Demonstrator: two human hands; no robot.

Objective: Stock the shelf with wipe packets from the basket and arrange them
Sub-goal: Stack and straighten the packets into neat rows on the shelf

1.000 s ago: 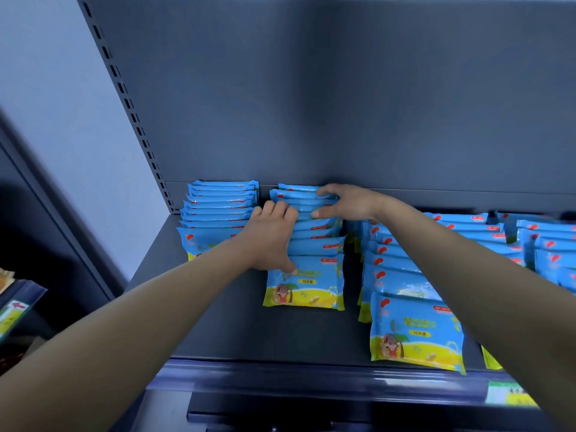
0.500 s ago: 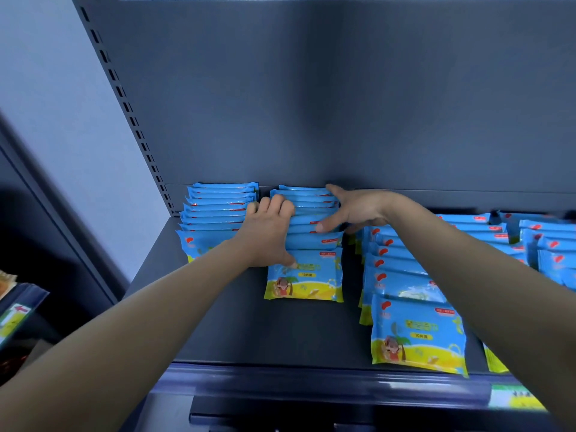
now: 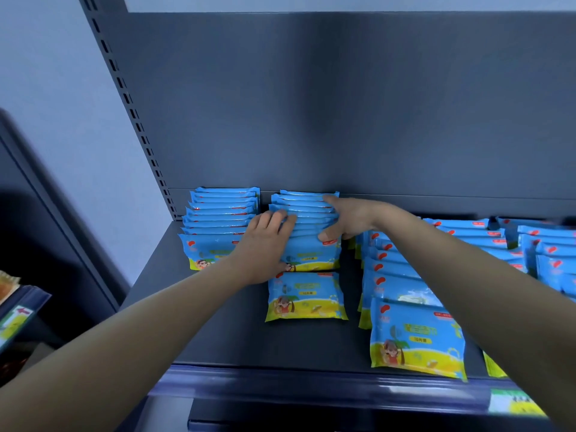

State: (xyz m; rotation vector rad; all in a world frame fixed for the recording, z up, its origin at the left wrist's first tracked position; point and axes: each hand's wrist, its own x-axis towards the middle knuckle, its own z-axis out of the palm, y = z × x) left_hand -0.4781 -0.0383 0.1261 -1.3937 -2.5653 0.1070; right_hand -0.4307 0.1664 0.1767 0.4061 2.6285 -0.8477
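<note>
Wipe packets [image 3: 308, 213], left grip [image 3: 265, 241] flat on them, right grip [image 3: 352, 216] clamping them, one packet [image 3: 307, 296] apart.

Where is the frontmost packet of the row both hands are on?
Head view, left of centre: the packet sits on the shelf in front of that row, just below the left hand.

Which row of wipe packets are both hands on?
The second row from the left: left hand presses its side, right hand spans it. Neighbouring rows have no fingers on them.
</note>
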